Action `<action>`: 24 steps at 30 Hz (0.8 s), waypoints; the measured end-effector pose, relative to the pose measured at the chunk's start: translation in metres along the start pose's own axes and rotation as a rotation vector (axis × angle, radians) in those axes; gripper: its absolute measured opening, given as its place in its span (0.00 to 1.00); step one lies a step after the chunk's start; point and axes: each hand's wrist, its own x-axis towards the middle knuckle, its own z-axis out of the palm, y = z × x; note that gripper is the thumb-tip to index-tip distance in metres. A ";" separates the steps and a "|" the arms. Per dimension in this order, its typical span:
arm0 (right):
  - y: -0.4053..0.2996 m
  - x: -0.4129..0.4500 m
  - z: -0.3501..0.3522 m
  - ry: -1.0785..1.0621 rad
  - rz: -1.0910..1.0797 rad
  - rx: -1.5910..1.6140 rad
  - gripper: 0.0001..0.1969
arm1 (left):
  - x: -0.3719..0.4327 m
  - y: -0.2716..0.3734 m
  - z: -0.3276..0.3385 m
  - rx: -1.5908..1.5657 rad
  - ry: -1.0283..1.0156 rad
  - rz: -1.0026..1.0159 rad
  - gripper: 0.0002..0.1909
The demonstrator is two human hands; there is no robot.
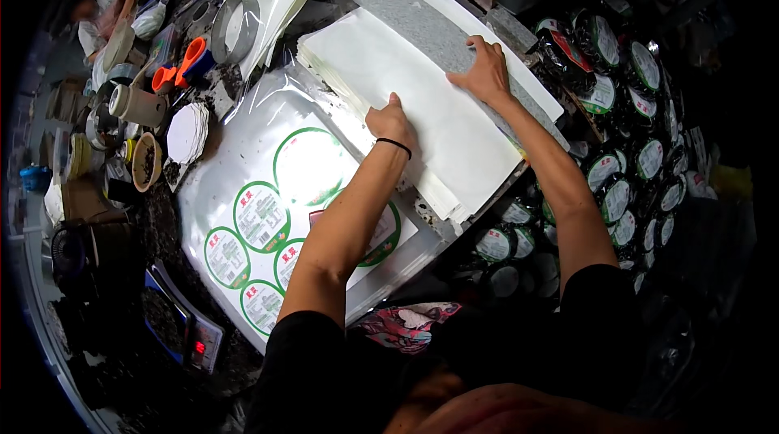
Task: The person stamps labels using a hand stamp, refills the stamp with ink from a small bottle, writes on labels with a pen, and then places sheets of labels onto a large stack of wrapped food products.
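A stack of large white paper sheets (426, 111) lies at a slant across the work surface. A flat grey speckled strip (420, 20) rests along its far right side, with more white paper beyond it. My right hand (484, 72) has its fingers spread on the strip and its thumb towards the white sheets. On the left part of the stack lies my left hand (392, 120), thumb pointing away from me; whether it pinches a sheet cannot be told. Beside the stack, partly under my left forearm, is a sheet printed with round green-edged labels (261, 217), on shiny clear plastic.
Orange-handled scissors (190, 63), a metal ring (235, 29), a stack of white paper pieces (187, 133) and a small bowl (146, 162) crowd the left. Many dark wrapped packages with round labels (614, 200) are piled at right. Another person (109, 14) is at the upper left.
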 end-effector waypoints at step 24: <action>0.060 0.045 -0.066 -0.336 0.192 0.513 0.20 | 0.266 0.158 0.096 0.540 -0.708 0.938 0.42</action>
